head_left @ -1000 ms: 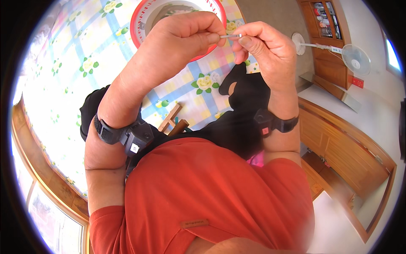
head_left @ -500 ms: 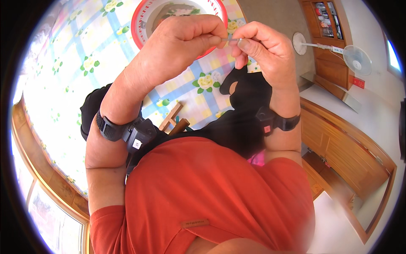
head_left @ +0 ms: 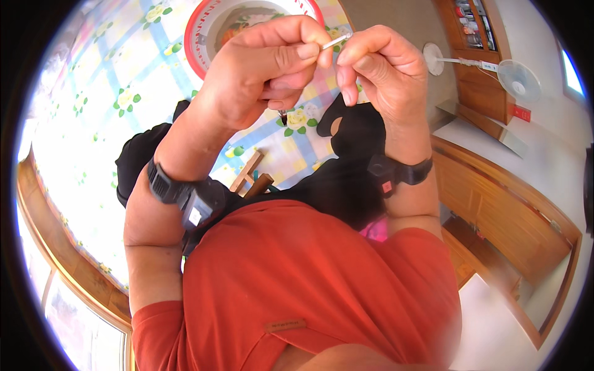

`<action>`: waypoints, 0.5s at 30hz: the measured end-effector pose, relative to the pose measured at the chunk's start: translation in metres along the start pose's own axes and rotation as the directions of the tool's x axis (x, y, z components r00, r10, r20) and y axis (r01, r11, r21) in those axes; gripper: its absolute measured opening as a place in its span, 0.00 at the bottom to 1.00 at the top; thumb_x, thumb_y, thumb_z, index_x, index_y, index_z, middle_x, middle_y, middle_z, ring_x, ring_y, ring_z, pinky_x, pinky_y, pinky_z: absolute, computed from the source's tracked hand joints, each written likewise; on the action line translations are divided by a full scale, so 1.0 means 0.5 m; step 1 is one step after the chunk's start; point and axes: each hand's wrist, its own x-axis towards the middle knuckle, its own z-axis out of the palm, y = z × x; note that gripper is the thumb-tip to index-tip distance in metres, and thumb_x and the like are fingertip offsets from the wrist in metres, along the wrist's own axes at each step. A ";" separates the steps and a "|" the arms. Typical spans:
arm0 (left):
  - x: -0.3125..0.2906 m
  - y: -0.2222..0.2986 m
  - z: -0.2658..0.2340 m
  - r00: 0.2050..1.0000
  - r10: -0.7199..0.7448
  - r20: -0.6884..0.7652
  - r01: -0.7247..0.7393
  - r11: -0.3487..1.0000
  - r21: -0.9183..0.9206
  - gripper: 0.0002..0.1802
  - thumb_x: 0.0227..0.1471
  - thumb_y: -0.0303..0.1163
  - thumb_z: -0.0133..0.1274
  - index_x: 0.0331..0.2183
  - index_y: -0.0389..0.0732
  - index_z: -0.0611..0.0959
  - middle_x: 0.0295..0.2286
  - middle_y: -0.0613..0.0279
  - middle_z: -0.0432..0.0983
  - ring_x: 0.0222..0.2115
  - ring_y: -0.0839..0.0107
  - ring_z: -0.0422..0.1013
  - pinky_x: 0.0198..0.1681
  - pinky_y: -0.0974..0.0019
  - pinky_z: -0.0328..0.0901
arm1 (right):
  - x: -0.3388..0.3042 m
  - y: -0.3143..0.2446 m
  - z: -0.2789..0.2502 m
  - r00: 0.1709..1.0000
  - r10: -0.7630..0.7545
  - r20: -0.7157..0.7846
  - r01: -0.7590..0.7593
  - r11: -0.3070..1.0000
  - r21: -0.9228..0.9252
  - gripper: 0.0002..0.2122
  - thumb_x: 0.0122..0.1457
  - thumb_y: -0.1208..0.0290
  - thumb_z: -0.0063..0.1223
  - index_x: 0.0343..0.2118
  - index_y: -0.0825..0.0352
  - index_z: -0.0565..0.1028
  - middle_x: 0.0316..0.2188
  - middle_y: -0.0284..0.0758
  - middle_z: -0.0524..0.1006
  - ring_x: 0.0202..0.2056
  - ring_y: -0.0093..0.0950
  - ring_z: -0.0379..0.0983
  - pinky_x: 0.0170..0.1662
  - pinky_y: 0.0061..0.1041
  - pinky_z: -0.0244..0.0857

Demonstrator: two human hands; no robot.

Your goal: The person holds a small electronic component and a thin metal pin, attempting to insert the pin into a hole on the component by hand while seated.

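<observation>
My left hand (head_left: 266, 68) is closed, with thumb and forefinger pinching a thin white stick (head_left: 336, 42) that points up and to the right. Below its curled fingers a small dark tip (head_left: 283, 117) shows; what it belongs to is hidden. Close beside the stick's far end is my right hand (head_left: 387, 71), thumb and fingers bent together. Whether anything fine lies in that pinch I cannot make out. Behind my left hand, a white basin with a red rim (head_left: 189, 44) holds something brownish and green, partly covered by the hand.
A floral checked cloth (head_left: 127, 99) spreads under the hands. Black fabric (head_left: 359, 133) lies across my lap, near a small wooden frame (head_left: 247, 168). To the right stand a white fan (head_left: 520, 80), a wooden cabinet (head_left: 476, 68) and a wooden door (head_left: 501, 210).
My left hand has turned, and the stick now slants upward, its far end out of my right fingers' pinch. The dark tip has come into sight below my left hand.
</observation>
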 end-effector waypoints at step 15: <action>-0.044 0.011 0.069 0.836 0.533 0.130 -0.336 0.309 0.890 0.08 0.49 0.18 0.53 0.34 0.37 0.79 0.27 0.65 0.76 0.24 0.77 0.70 0.27 0.74 0.66 | 0.017 0.056 0.006 0.799 -0.093 0.594 -0.425 0.611 0.668 0.17 0.59 0.62 0.49 0.16 0.66 0.66 0.08 0.29 0.62 0.08 0.17 0.53 0.11 0.18 0.43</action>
